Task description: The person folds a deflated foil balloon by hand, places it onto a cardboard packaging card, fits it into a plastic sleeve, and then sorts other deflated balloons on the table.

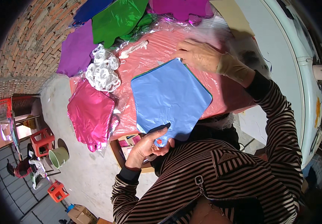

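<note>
Your L hand (146, 145) pinches the blue sheet (170, 99) at its near end, thumb on top. Your R hand (201, 55) is at its far corner; can't tell if it's gripping. Sheet's mostly over the pink table (157, 43), w/ white cord (103, 71) to L.

table (155, 48) bright, shadowed right | blue foil (172, 99) sheen, pink foil (90, 114) glare | brick wall (30, 48) bent | rim black
</note>
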`<state>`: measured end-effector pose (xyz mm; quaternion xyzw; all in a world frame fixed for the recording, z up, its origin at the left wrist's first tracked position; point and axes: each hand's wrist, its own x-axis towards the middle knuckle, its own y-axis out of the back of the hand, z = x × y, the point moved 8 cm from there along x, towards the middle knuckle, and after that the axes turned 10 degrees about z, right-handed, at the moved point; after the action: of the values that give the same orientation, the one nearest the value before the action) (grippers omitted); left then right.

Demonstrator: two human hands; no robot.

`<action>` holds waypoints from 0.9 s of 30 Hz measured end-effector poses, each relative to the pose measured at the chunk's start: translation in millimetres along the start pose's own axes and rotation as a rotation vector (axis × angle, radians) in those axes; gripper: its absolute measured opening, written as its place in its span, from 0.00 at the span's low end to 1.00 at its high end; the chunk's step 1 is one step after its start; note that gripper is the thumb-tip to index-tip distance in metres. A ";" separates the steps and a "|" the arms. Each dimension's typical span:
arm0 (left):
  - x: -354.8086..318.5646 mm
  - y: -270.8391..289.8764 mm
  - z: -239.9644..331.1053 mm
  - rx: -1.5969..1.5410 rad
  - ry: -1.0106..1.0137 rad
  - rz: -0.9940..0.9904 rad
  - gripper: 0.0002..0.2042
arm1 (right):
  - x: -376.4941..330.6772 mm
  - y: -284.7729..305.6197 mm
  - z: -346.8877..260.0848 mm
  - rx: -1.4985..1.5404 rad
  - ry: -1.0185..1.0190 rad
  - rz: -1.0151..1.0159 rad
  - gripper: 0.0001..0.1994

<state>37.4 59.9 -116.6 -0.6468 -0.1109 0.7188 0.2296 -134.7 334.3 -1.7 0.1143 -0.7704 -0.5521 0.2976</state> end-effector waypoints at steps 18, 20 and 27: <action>-8.6 -14.9 12.9 -0.026 -0.010 -0.095 0.20 | 1.6 3.1 -1.4 0.025 0.035 0.001 0.19; -9.3 -16.5 13.9 -0.039 -0.009 -0.099 0.20 | 1.1 3.3 -0.6 0.024 0.024 -0.011 0.20; -9.3 -18.0 12.8 -0.036 0.027 -0.024 0.18 | -0.5 8.2 -3.7 0.067 0.014 0.018 0.21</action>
<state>28.8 72.9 -98.5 -0.6593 -0.1285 0.7049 0.2278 -130.9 334.7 6.5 0.1209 -0.7873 -0.5226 0.3041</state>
